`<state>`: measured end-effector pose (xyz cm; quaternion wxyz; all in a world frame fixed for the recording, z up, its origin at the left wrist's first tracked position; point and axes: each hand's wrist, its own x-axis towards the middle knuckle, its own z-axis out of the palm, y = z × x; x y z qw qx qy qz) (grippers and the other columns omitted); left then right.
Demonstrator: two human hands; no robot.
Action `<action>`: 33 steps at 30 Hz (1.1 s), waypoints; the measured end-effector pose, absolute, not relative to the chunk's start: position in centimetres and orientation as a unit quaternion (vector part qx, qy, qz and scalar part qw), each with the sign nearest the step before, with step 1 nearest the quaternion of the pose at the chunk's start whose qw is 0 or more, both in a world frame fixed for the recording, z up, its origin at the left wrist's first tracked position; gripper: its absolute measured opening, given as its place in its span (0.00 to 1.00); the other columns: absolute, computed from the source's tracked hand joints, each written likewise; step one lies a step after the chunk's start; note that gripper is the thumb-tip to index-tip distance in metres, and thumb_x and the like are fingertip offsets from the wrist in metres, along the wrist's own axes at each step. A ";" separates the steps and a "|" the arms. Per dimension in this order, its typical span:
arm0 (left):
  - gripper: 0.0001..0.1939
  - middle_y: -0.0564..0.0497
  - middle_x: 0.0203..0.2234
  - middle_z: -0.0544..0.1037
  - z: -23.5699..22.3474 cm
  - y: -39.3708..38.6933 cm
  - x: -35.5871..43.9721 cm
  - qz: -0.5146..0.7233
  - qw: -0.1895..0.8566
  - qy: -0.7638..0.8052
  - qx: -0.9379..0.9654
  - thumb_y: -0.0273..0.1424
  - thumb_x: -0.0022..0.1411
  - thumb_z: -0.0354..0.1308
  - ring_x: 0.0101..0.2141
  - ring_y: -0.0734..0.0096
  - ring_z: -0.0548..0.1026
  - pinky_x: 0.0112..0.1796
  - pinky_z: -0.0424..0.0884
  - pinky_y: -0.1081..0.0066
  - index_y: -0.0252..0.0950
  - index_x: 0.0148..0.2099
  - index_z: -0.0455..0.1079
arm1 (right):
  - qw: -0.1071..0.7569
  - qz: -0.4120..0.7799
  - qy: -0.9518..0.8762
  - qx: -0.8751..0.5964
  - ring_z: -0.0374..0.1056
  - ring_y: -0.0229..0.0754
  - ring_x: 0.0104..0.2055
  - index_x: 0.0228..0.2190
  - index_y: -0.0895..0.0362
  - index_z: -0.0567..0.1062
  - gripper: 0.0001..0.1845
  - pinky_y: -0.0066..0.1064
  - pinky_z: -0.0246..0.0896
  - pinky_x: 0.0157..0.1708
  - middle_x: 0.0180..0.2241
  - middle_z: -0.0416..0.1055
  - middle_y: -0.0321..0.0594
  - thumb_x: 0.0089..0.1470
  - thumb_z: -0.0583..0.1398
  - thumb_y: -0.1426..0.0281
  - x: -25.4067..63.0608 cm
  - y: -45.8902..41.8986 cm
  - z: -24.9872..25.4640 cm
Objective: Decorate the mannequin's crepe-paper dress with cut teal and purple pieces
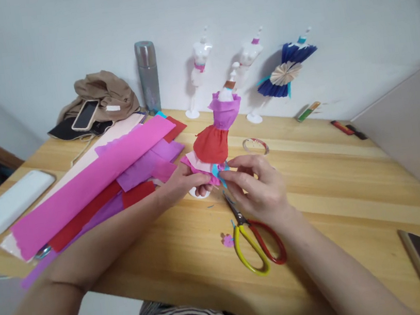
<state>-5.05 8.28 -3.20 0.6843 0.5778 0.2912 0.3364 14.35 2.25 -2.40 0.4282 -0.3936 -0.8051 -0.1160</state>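
A mini dress form (226, 94) wears a purple crepe-paper top and a red paper skirt (211, 144), with pink layers (200, 163) below the red. My left hand (192, 180) is closed on the pink hem, thumb on top and fingers beneath. At the hem's right side, my right hand (258, 184) pinches a small blue paper strip (220, 171) with a purple piece at its middle. The form's white base shows partly beneath my left hand. Just below the hands lie scissors (241, 221) with one yellow and one red handle, beside a small purple paper flower (227, 240).
Pink, red and purple paper sheets (93, 189) are heaped at left, near a white power bank (13, 201). Behind stand a grey flask (149, 77), two white dress forms (201, 57) and one in blue paper (286, 71). A tape roll (256, 146) lies right of the skirt.
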 end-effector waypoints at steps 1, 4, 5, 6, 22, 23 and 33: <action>0.06 0.52 0.17 0.73 -3.2 8.3 -5.1 0.336 0.685 0.288 0.579 0.32 0.50 0.64 0.19 0.74 0.70 0.21 0.64 0.73 0.35 0.25 0.74 | 0.438 -0.115 -0.803 -0.388 0.72 0.41 0.34 0.37 0.51 0.83 0.10 0.34 0.71 0.32 0.41 0.79 0.43 0.64 0.61 0.74 14.2 2.1 -2.4; 0.07 0.51 0.18 0.73 -3.2 8.3 -5.1 0.334 0.687 0.278 0.582 0.33 0.51 0.64 0.19 0.73 0.70 0.22 0.65 0.72 0.34 0.27 0.74 | 0.470 -0.097 -0.788 -0.385 0.74 0.44 0.36 0.37 0.51 0.82 0.06 0.36 0.72 0.33 0.39 0.78 0.44 0.63 0.64 0.73 13.6 1.6 -2.3; 0.07 0.51 0.18 0.73 -3.2 8.3 -5.1 0.333 0.688 0.275 0.583 0.33 0.51 0.64 0.20 0.73 0.70 0.22 0.65 0.71 0.34 0.27 0.74 | 0.479 -0.088 -0.780 -0.393 0.74 0.45 0.36 0.37 0.51 0.81 0.06 0.37 0.72 0.33 0.37 0.77 0.44 0.63 0.64 0.73 13.3 1.5 -2.2; 0.08 0.51 0.18 0.73 -3.1 8.2 -5.1 0.333 0.689 0.272 0.584 0.34 0.51 0.64 0.20 0.72 0.70 0.22 0.65 0.71 0.34 0.27 0.74 | 0.486 -0.081 -0.771 -0.402 0.74 0.45 0.35 0.36 0.51 0.81 0.06 0.38 0.72 0.32 0.36 0.76 0.44 0.63 0.64 0.73 13.0 1.4 -2.2; 0.07 0.51 0.18 0.76 -4.4 8.5 -5.3 0.331 0.696 0.284 0.570 0.32 0.49 0.65 0.19 0.75 0.71 0.21 0.64 0.74 0.32 0.27 0.76 | 0.580 0.371 -0.532 -0.493 0.63 0.38 0.22 0.26 0.55 0.77 0.19 0.32 0.53 0.22 0.23 0.70 0.37 0.58 0.63 0.53 13.6 1.4 -3.0; 0.07 0.51 0.17 0.75 -4.4 8.4 -5.3 0.332 0.697 0.283 0.570 0.32 0.49 0.65 0.18 0.74 0.71 0.20 0.64 0.75 0.32 0.27 0.76 | 0.550 0.446 -0.502 -0.497 0.61 0.37 0.20 0.25 0.55 0.76 0.23 0.31 0.49 0.19 0.21 0.69 0.36 0.56 0.64 0.49 13.5 1.5 -3.0; 0.07 0.50 0.17 0.75 -4.5 9.0 -5.8 0.339 0.692 0.271 0.576 0.31 0.49 0.65 0.17 0.75 0.69 0.20 0.64 0.73 0.32 0.25 0.75 | 0.505 0.710 -0.302 -0.387 0.46 0.28 0.20 0.25 0.56 0.73 0.24 0.24 0.32 0.17 0.20 0.64 0.27 0.34 0.80 0.62 11.0 1.2 -2.2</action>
